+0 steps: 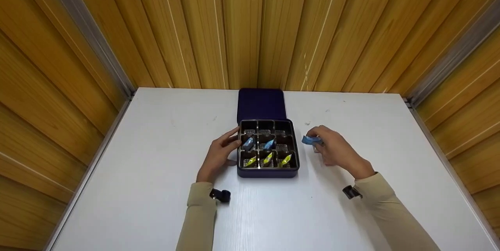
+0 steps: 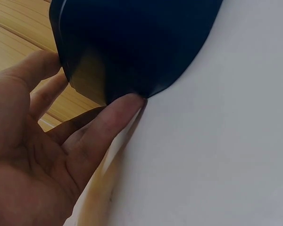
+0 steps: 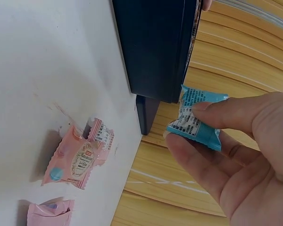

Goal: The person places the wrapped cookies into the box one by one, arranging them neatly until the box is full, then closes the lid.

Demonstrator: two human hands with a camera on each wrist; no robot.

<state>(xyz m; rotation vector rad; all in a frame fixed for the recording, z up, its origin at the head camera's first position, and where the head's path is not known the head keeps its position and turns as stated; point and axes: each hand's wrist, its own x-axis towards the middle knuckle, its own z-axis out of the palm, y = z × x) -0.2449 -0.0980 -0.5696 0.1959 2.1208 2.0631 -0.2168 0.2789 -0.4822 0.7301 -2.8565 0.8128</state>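
Observation:
A dark blue tin box [image 1: 267,173] with a black divided tray stands on the white table. Its middle row has two blue wrapped sweets [image 1: 268,144] in the left and centre compartments; its near row has three yellow-green wrapped sweets [image 1: 268,159]. My left hand [image 1: 219,153] touches the box's left side with thumb and fingers, fingers fairly straight; the left wrist view shows the box wall [image 2: 132,42] against the fingertips. To the right of the box, my right hand [image 1: 336,148] pinches a blue wrapped sweet [image 3: 198,117] between thumb and fingers, above the table.
Pink wrapped sweets [image 3: 75,157] lie on the table under my right hand, partly hidden in the head view. A dark blue lid [image 1: 261,104] lies directly behind the box. Wood-patterned walls [image 1: 242,28] enclose the table's back and sides.

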